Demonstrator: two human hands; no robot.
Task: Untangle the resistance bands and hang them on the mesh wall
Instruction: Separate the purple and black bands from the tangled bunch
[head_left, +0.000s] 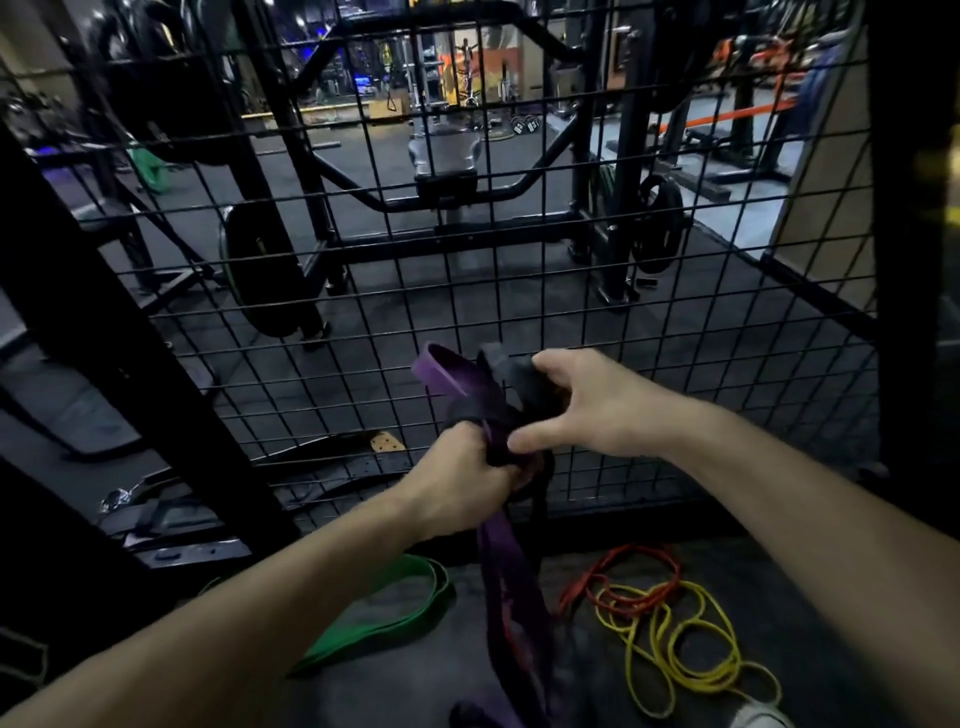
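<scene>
Resistance bands are bunched in both hands just in front of the mesh wall, low down near its bottom edge. A purple band and a black band are twisted together at the knot between the hands; the purple one loops up to the left above the knot and its long tail hangs straight down toward the floor, out of the bottom of the view. The left hand has its fingers curled tight round the tangle from below, gripping purple and black together. The right hand comes in from the right, its fingers curled over the top of the black band and pinching it, while the thumb sticks out toward the left hand and touches the knot. On the dark floor below lie three more bands: a green band on the left, partly hidden by the left forearm, a thin yellow band coiled in loose loops on the right, and a red band just beyond it, overlapping the yellow loops at their upper edge. Behind the wire grid stand a black rack with weight plates on it, and a bench further back
</scene>
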